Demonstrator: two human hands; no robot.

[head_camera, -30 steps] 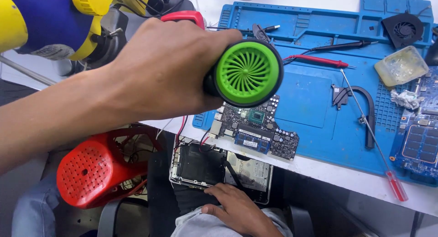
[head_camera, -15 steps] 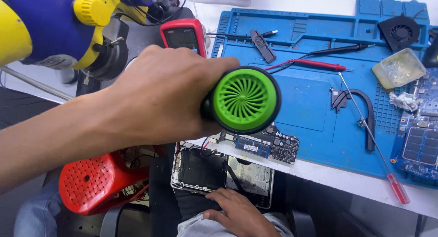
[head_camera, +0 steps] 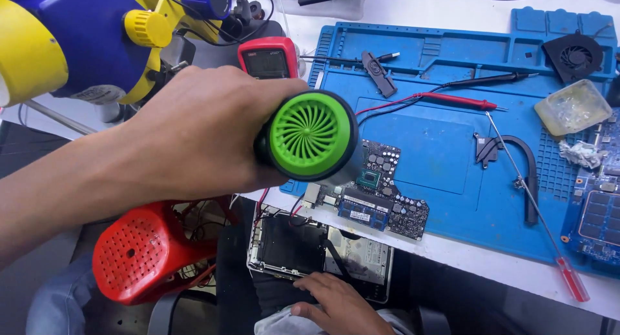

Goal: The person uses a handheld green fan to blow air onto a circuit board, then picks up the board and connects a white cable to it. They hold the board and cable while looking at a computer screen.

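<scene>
The white desk [head_camera: 452, 2] carries a wide blue work mat [head_camera: 445, 148], ridged and walled at the edges so small parts stay put on it. Below the desk's near edge an opened laptop shell [head_camera: 303, 248] lies on the person's lap, low enough to be steadied while the upper hand works. The left hand [head_camera: 194, 135] is raised in front of the camera, its grip wrapped tight around a black blower with a green vaned end [head_camera: 313, 136], the far end aimed down at the circuit board [head_camera: 381, 193] that sits at the mat's near edge, just under it. The right hand [head_camera: 336, 306] rests with loose, spread fingers on the shell's near rim, pinching nothing. A red stool [head_camera: 145, 251] stands to the left. On the mat, well apart from the board, lie a red probe [head_camera: 458, 101], a curved black bracket [head_camera: 516, 161], a small fan [head_camera: 573, 56] and a long red-handled screwdriver [head_camera: 571, 278], all within reach.
</scene>
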